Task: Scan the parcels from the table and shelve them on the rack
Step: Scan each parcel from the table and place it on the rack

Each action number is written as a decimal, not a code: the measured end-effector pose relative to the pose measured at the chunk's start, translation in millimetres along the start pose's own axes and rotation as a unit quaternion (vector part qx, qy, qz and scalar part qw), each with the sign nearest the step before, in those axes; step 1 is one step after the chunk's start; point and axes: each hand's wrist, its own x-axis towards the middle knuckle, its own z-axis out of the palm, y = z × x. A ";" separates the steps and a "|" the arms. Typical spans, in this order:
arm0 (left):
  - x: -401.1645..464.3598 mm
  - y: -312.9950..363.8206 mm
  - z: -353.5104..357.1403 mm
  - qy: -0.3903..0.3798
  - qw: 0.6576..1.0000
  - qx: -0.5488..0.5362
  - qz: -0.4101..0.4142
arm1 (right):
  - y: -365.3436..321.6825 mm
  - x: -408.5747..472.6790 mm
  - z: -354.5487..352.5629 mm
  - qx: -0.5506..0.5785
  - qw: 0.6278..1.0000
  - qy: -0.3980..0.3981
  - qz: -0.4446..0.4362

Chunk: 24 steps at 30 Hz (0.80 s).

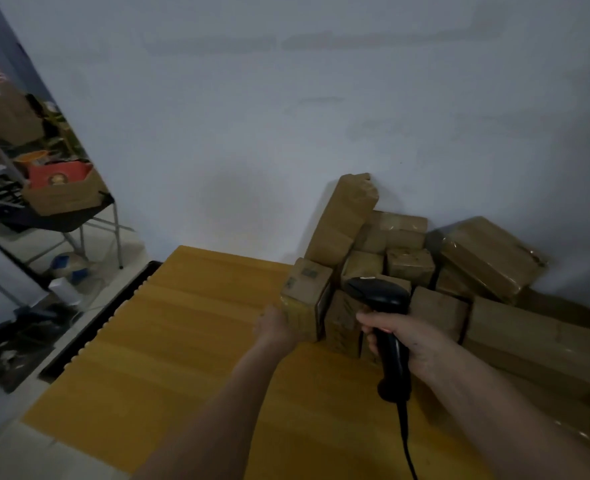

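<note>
Observed from beside the yellow wooden table (189, 341): the person's left hand (278, 327) reaches forward to a small upright cardboard parcel (307, 299) at the near left edge of the heap. The hand lies against the parcel's left side; its fingers are hidden behind the box, so whether they wrap round it cannot be determined. The right hand (402, 337) grips the handle of a black barcode scanner (385, 317), fingers curled firmly about it, with the scanner head raised toward the pile and its cable (406, 441) trailing down out of view.

The parcel stands with its long axis vertical, directly ahead of the left hand and just left of the scanner head. The left hand is plainly the nearer. A label shows on the parcel's top face, but it is too blurred to read.

The remaining parcels (459, 271) are stacked against the white wall (286, 98) on the right. The stack is cut off at the right edge. No rack is clearly identifiable; clutter at far left is indistinct.
</note>
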 end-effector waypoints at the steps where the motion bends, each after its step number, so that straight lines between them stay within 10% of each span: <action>1: 11.2 2.3 -0.6 0.001 1.000 0.002 -0.002 | 0.5 5.3 3.8 -0.003 1.000 0.011 0.002; 24: 111.6 2.5 3.8 -0.086 0.993 -0.038 0.071 | 22.2 34.5 41.8 0.014 0.986 0.167 -0.021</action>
